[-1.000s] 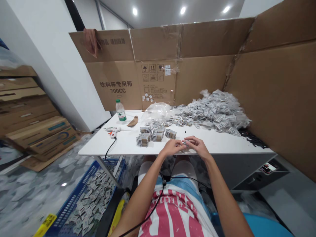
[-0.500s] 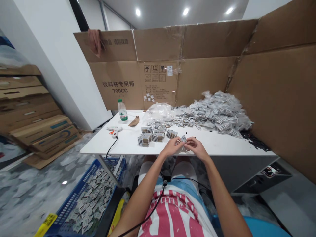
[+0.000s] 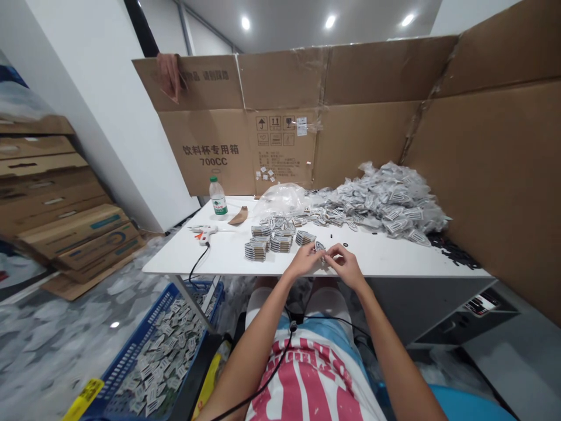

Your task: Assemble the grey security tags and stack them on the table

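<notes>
My left hand (image 3: 303, 261) and my right hand (image 3: 346, 262) meet over the near edge of the white table (image 3: 219, 254). Together they pinch one small striped tag (image 3: 320, 248), fingers closed on it from both sides. Just beyond the hands stand several short stacks of the same tags (image 3: 272, 241). A big heap of tags in clear wrappers (image 3: 385, 202) lies at the back right of the table.
A green-capped water bottle (image 3: 217, 197), a glue gun (image 3: 202, 233) with its cord and a crumpled clear bag (image 3: 281, 199) sit on the table. Cardboard walls (image 3: 350, 117) ring it. A blue crate (image 3: 131, 351) full of tags stands on the floor at left, beside stacked flat boxes (image 3: 65, 228).
Both hands have lifted slightly and shifted a little forward with the tag; the tag now stands more upright between the fingertips. The view has drifted slightly.
</notes>
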{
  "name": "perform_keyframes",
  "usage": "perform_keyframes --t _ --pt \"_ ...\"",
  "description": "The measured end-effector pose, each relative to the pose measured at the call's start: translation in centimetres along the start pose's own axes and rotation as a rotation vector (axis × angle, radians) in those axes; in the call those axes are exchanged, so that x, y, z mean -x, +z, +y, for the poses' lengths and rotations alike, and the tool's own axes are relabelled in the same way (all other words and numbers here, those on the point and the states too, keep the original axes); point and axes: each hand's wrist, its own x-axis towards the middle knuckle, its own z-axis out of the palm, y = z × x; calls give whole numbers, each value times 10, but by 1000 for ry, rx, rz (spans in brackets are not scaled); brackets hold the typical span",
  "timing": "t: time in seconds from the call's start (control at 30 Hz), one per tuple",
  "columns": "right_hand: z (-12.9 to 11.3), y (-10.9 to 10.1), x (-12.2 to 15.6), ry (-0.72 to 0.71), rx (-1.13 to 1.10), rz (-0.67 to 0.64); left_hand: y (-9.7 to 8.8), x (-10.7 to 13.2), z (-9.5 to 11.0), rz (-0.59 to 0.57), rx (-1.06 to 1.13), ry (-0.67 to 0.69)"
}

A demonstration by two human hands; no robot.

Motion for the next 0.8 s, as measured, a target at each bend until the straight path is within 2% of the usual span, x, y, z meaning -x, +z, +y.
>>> perform_keyframes --t 0.1,0.27,0.43,0.57,0.63,0.7,0.8 --pt "-3 6 3 -116 164 -14 -1 -1 -5 3 58 7" --pt "-7 13 7 -288 339 68 -1 -2 -12 23 80 -14" --pt "-12 16 8 -400 440 162 0 1 -6 54 59 14" --pt "-19 15 -2 -372 417 369 -1 7 8 53 -25 23" --pt "-23 14 -12 -322 378 433 -2 9 12 45 -62 11" --pt "-28 12 -25 -271 343 426 -2 10 13 45 -103 9" --pt "-36 12 -48 -256 335 294 -1 9 9 40 -140 34"
